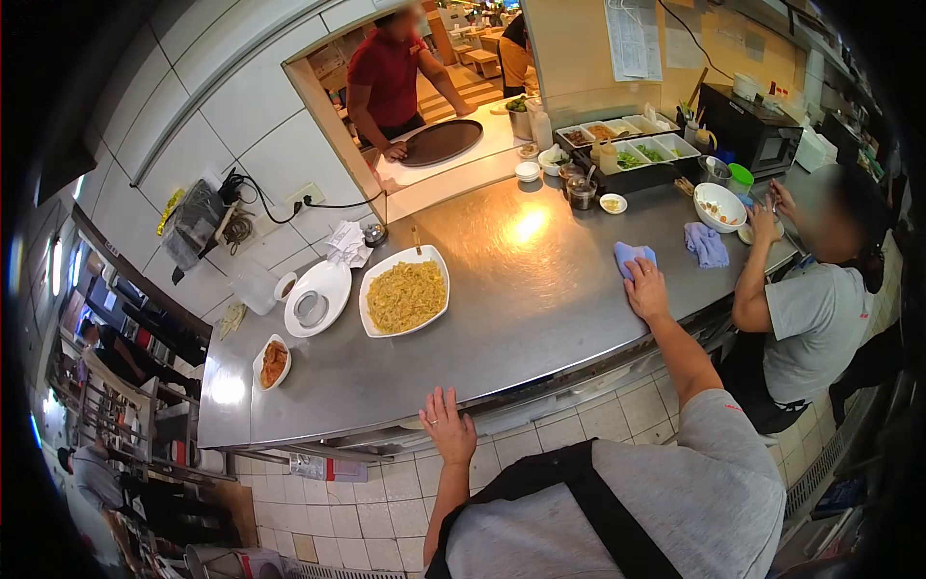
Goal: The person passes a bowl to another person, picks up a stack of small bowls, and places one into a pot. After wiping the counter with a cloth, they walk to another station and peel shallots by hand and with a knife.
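My right hand (646, 289) is on the steel counter with its fingers over a folded blue-purple cloth (634, 257), gripping its near edge. Fingers spread and holding nothing, my left hand (449, 427) is at the counter's front edge. A second cloth (707, 246), crumpled, lies to the right of the first. Left of centre, a square white bowl (370, 323) holds yellow fried rice (405, 297). Beside it are a white oval plate (333, 280) with a round metal ring (310, 308) on it, and a small dish of reddish-brown food (274, 364).
A co-worker (815, 309) stands at the right by a white bowl (720, 207). Topping trays (644, 152), a sauce jar (582, 193) and a microwave (748, 130) line the back. Beyond the pass window, a person in red (391, 77) touches a dark oval tray (442, 143).
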A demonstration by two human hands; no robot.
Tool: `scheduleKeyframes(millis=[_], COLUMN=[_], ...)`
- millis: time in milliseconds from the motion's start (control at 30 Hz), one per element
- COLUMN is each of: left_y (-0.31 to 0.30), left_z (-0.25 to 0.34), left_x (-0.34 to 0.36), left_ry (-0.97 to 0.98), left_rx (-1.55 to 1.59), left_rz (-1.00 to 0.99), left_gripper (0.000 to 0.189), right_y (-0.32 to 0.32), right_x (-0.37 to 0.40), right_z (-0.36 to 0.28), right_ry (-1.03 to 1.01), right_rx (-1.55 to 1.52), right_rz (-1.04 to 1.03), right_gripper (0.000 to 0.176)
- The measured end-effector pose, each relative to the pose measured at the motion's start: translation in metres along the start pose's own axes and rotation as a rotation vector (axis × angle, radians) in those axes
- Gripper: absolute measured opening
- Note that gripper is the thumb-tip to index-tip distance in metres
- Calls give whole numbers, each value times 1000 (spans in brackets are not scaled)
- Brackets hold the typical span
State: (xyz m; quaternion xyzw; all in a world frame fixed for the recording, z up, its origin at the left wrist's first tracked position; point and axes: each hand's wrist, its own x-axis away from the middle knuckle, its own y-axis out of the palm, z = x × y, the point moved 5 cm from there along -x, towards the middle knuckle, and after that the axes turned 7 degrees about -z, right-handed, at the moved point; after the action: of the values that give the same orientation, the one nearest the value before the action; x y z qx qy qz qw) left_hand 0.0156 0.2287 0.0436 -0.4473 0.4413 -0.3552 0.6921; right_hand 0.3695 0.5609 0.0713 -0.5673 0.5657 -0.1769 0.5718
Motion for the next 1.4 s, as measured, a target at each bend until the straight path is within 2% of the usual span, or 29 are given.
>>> scheduleKeyframes(millis=[733, 1033, 1200, 1400], left_y=[-6, -6, -3, -11], left_z=[1, 1, -3, -4], left_x=[0, -1, -1, 1], left_ry=[-4, -26, -9, 34], left_rx=[-3, 15, 22, 16], left_rz=[-24, -72, -32, -26], left_gripper=[71, 76, 74, 70], right_y=[-1, 1, -2, 0], right_x=[1, 0, 0, -3], right_z=[-3, 1, -5, -1], right_ry=[28, -2, 18, -91], right_rx=[19, 41, 38, -22], right_rz=[-18, -5, -16, 36], right_gripper=[39, 40, 40, 36])
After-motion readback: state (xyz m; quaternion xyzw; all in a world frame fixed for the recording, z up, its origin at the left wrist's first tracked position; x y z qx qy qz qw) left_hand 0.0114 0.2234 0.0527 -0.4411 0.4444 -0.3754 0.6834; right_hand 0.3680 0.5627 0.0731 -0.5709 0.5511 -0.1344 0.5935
